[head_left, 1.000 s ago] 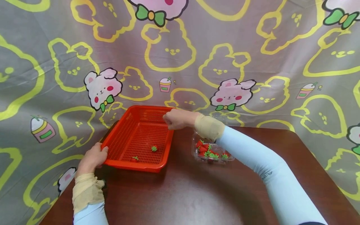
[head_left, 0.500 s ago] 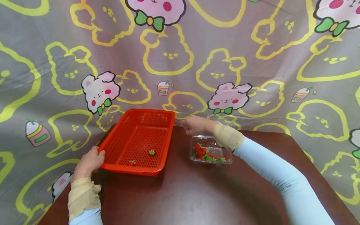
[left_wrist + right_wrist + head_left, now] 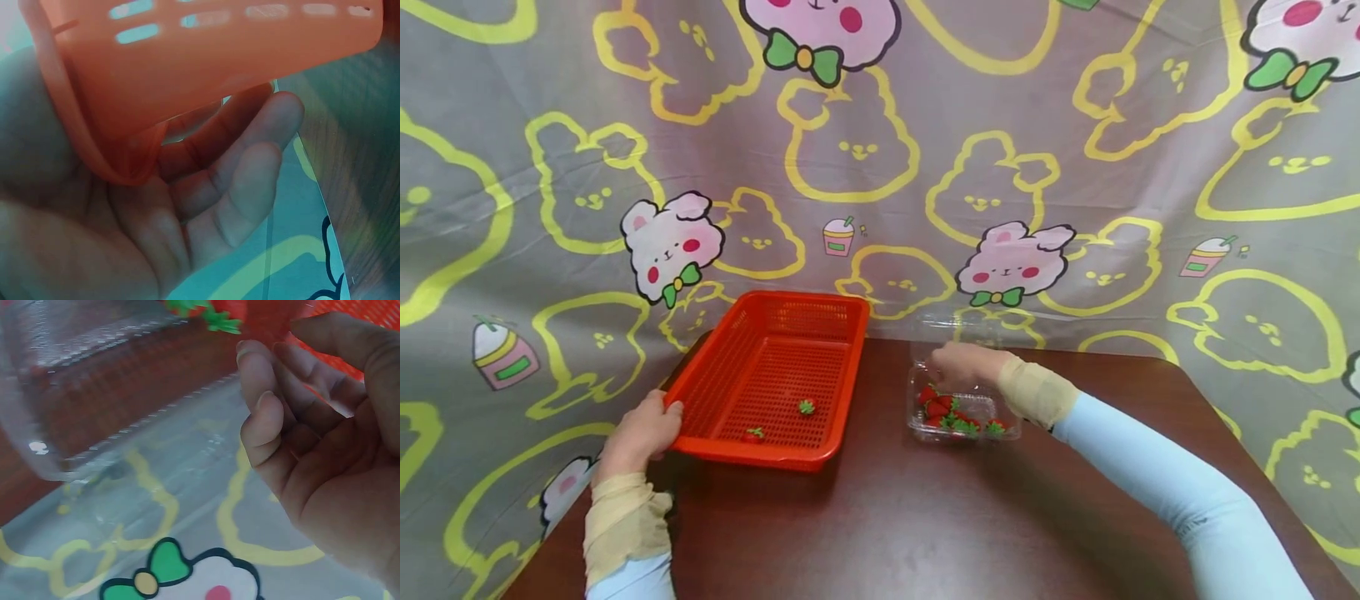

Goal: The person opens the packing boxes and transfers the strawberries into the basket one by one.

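Basket [image 3: 778, 358] is my landmark: red, slatted, with one strawberry [image 3: 807, 407] lying toward its right wall and a second strawberry [image 3: 753, 435] close to its near wall. I have the left grip [image 3: 643, 425] clamped on its near left corner, fingers reaching under the base, probably to steady it and bear that end. To the right of the basket, on the counter [image 3: 910, 517], a clear box [image 3: 979, 407] holds more strawberries [image 3: 938, 408], bunched mostly on the side nearest the basket, its lid [image 3: 958, 327] standing up behind, I think so the top can be reached. My right grip [image 3: 966, 365] hovers by the box's far side, thumb apart from loosely bent fingers, pinching nothing I can see; box and basket look set near each other for short reaches.
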`<state>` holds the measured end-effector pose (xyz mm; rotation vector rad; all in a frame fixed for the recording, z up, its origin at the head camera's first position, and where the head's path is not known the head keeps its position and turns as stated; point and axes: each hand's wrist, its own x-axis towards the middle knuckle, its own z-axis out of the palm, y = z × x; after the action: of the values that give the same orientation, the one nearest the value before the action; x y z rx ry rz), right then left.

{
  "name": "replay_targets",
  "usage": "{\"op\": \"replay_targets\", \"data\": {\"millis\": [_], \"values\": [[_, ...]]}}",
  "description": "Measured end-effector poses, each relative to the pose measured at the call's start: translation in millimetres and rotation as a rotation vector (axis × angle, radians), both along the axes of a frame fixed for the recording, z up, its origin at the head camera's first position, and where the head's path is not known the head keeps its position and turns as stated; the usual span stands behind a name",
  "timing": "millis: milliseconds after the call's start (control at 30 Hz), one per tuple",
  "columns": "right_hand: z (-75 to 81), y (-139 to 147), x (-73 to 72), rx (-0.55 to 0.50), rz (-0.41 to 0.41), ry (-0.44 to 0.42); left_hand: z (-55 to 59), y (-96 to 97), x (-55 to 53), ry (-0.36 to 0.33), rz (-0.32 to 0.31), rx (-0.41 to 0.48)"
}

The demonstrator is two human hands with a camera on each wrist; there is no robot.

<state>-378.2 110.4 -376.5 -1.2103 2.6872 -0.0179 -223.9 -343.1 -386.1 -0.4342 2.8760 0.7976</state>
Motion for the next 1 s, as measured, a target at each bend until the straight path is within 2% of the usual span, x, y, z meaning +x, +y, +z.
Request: {"op": "replay_targets", "data": {"millis": [200,433,667,900,1000], "values": [[-11.8,10,-0.9,0.032,-0.019,-0.07,0.9,2.2,0.2,-0.008,0.008,0.012],[-19.4,11,-1.0,0.095,-0.015,-0.028,1.0,2.6,-1.2,-0.014,0.013,0.031],[-27.5,11,-3.1,0.119,0.02,-0.071,-0.2,2.9,-0.4,-0.009,0.018,0.048],[-30.0,12,-4.4,0.106,0.105,-0.038,-1.0,2.3,-0.6,-0.014,0.025,0.05],[-30.9,10,-4.3,0.109,0.116,-0.04,-1.4,2.2,-0.6,-0.019,0.03,0.052]]}}
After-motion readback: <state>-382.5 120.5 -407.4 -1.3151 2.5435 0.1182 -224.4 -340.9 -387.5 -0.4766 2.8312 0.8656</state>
